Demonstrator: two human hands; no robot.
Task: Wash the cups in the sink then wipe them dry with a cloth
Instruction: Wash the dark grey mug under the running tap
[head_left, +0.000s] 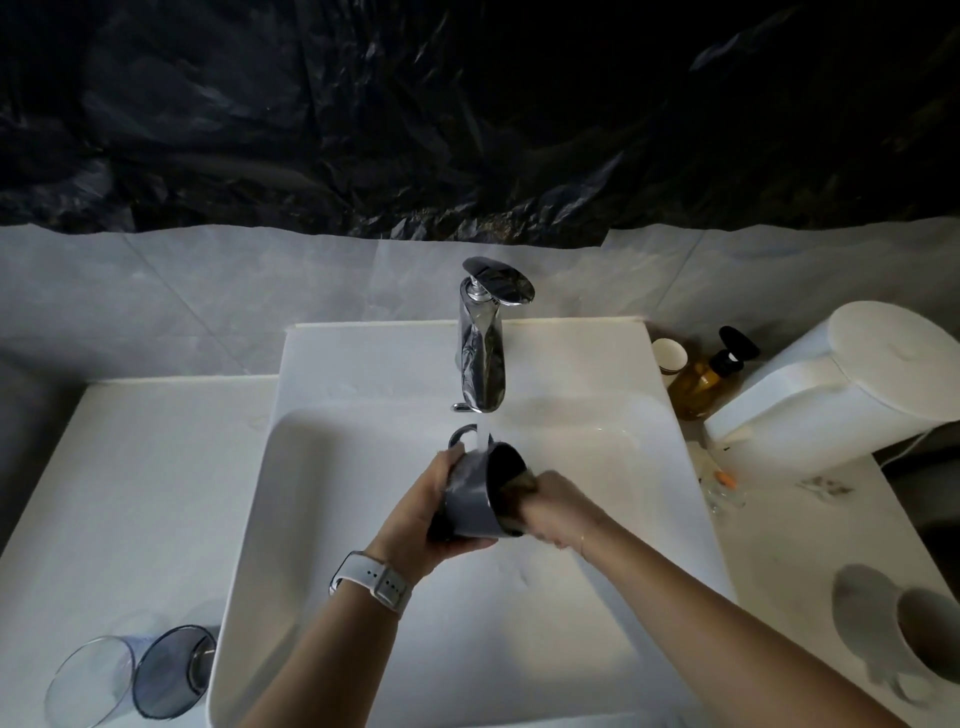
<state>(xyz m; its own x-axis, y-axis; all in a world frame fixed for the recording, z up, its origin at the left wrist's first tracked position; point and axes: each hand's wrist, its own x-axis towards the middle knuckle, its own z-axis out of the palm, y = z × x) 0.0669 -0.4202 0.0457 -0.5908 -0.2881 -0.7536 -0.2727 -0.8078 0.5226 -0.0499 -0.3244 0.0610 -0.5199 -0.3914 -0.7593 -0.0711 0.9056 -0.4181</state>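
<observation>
Dark grey cup (470, 512) tilted under tap; L hand (447, 499) grip wraps it, R hand (558, 506) grip blurred, can't tell.

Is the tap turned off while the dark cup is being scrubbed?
No, a stream of water runs from the chrome tap onto the dark cup, held over the sink by the left hand.

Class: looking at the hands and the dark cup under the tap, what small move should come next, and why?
Probably turn the dark cup in the left hand: water runs from the tap and the right hand presses a scrubber into its mouth, so rotating exposes unscrubbed wall.
</observation>
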